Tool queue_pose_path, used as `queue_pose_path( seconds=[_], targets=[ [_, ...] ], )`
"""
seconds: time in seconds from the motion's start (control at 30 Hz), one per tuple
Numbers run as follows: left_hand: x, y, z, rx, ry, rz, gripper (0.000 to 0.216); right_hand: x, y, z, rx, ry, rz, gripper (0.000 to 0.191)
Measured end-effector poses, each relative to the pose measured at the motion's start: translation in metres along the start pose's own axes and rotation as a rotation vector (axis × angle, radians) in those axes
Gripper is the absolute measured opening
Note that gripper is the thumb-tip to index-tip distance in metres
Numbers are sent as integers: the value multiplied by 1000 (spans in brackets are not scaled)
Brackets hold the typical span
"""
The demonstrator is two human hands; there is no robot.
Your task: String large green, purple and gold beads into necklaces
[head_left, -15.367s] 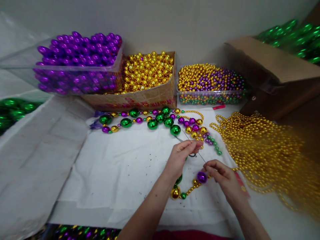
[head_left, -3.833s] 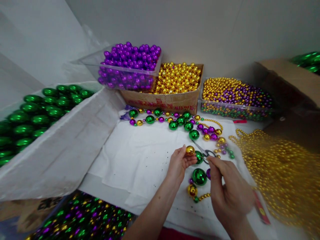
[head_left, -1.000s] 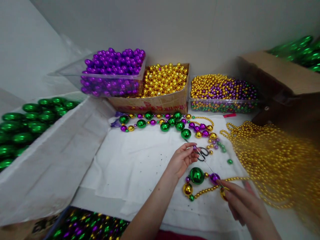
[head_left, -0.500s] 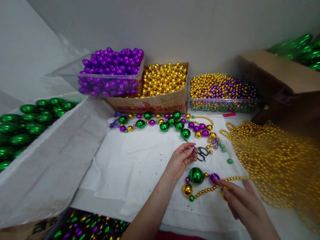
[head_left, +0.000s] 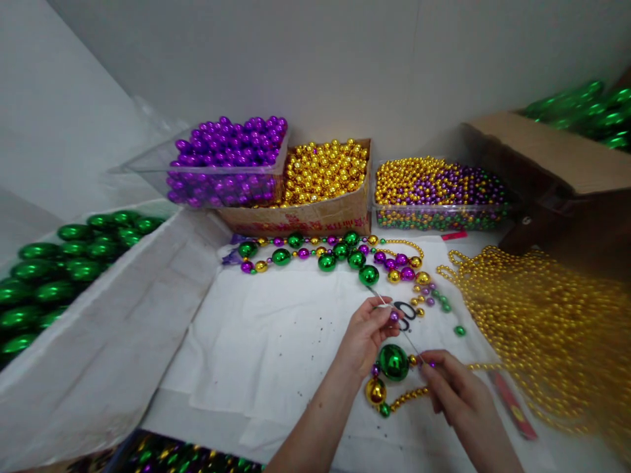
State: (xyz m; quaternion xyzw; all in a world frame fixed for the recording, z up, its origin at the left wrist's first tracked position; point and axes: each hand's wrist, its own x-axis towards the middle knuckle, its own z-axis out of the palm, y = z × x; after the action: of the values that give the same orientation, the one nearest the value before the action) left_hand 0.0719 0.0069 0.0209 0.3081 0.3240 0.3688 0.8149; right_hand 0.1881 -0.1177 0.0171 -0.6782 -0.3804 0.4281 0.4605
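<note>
My left hand [head_left: 367,332] pinches a small purple bead [head_left: 394,316] between thumb and fingertips. A thin pale string [head_left: 411,342] runs from there down to my right hand [head_left: 456,391], whose fingers are closed on it. Under the hands lies a beaded strand with a big green ball [head_left: 393,362], a gold ball [head_left: 375,390] and a run of small gold beads [head_left: 409,395], partly covered by my right hand. Black-handled scissors [head_left: 405,311] rest on the white cloth just behind my left fingertips.
A finished-looking bead strand [head_left: 280,256] lies across the back of the white cloth [head_left: 246,341]. Behind it stand a purple bead bin [head_left: 227,171], a gold bead box [head_left: 296,217] and a mixed bead tub [head_left: 438,217]. Gold bead chains [head_left: 532,315] heap at right; green balls [head_left: 54,263] fill a left box.
My right hand has moved up and left, closer to my left hand, and now covers the larger purple ball. The view has shifted slightly, so things sit lower.
</note>
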Motion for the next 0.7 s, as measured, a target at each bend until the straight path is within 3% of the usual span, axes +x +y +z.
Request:
queue_pose_path(
  seconds=[0.13, 0.23, 0.3, 0.43, 0.57, 0.63, 0.7],
  targets=[
    [-10, 4, 12, 33, -80, -17, 16, 18, -11, 3, -177, 45, -153, 33],
    [-18, 16, 20, 168, -67, 129, 11, 21, -25, -8, -387, 144, -330, 34],
    [-24, 24, 25, 275, -88, 221, 8, 19, -36, -12, -381, 149, -407, 34],
    [-31, 31, 37, 338, -117, 321, 6, 14, -47, -9, -136, -23, -263, 29],
    [-28, 36, 34, 242, -43, 348, 10, 15, -40, -9, 72, -36, -96, 30],
    [-24, 38, 26, 234, -115, 292, 13, 18, -39, -13, 217, -36, -18, 30],
    [-20, 38, 17, 310, -251, 224, 33, 20, -44, -20, 385, -65, 37, 27]
  ],
)
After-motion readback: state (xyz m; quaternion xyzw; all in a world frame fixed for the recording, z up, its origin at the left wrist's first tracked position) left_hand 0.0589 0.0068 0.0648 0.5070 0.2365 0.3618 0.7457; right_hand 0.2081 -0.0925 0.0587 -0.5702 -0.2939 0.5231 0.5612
